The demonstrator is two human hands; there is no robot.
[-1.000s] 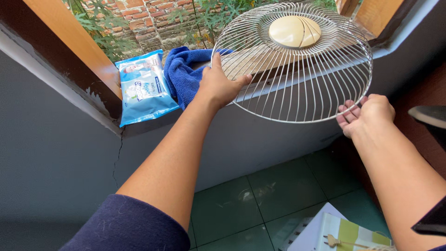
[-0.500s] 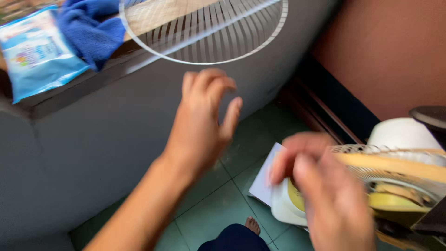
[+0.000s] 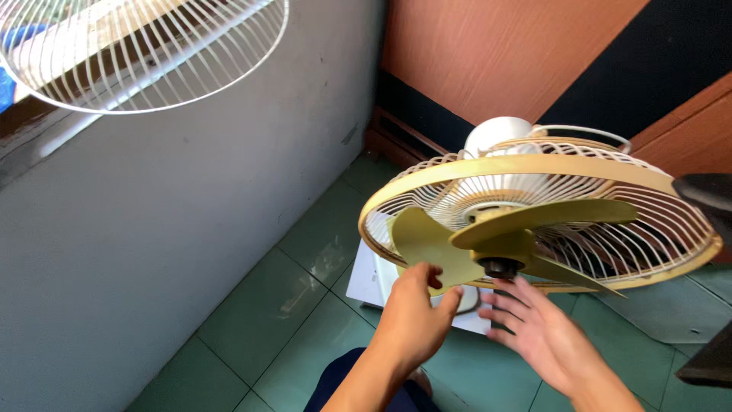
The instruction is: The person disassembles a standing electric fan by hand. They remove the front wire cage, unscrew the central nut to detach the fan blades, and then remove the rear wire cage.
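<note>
A stand fan lies tilted in front of me, its front guard off. Its yellow blades [image 3: 534, 217] and black hub cap [image 3: 499, 267] are bare inside the wire rear guard [image 3: 648, 229] with a yellow rim. My left hand [image 3: 415, 320] reaches up with fingers apart, the tips at the lower edge of one blade. Fingers spread, my right hand [image 3: 534, 328] is just below the hub cap. Neither hand holds anything. The removed white wire front guard [image 3: 152, 53] rests on the window ledge at the upper left.
A grey wall [image 3: 152, 229] runs down the left, with green floor tiles [image 3: 267, 305] below. The fan's white base [image 3: 370, 278] sits on the floor. A wooden panel [image 3: 496, 53] stands behind the fan. A dark object [image 3: 705, 191] cuts in at the right edge.
Both hands let go of the wire front guard, which stays on the ledge. My view swung right and down to the fan, and both hands moved to its blades and hub.
</note>
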